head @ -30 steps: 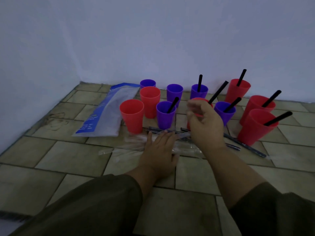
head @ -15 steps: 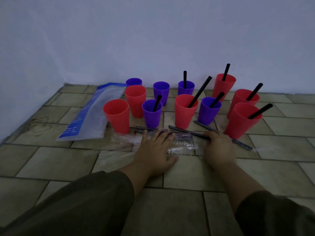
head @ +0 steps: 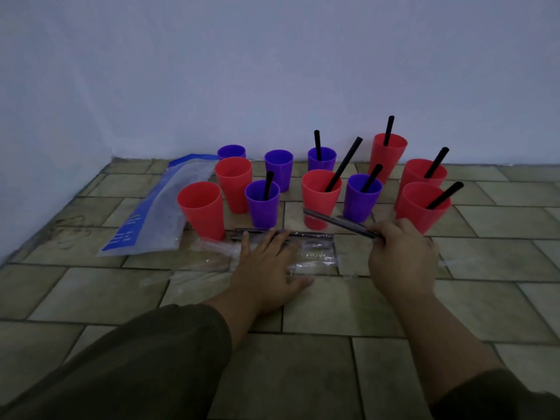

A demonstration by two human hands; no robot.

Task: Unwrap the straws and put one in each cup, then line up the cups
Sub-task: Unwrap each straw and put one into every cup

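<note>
My right hand (head: 400,253) pinches a wrapped straw (head: 336,221) mid-frame; left hand (head: 266,268) lies flat on loose wrappers (head: 315,257) — I'd peel from the free end, then aim for the empty red cup (head: 201,207) centre-left.

You find a floor (head: 318,301) of rectangular tiles laid in offset rows, meeting a plain wall at the rear and left. Eleven cups stand upright on it in a loose cluster near the rear wall: six red cups (head: 201,213) and five purple cups (head: 262,210). A blue-and-clear plastic bag (head: 160,213) lies flat, left of the cluster. Clear wrappers (head: 318,256) and wrapped straws (head: 315,235) lie just in front of the cups.
</note>
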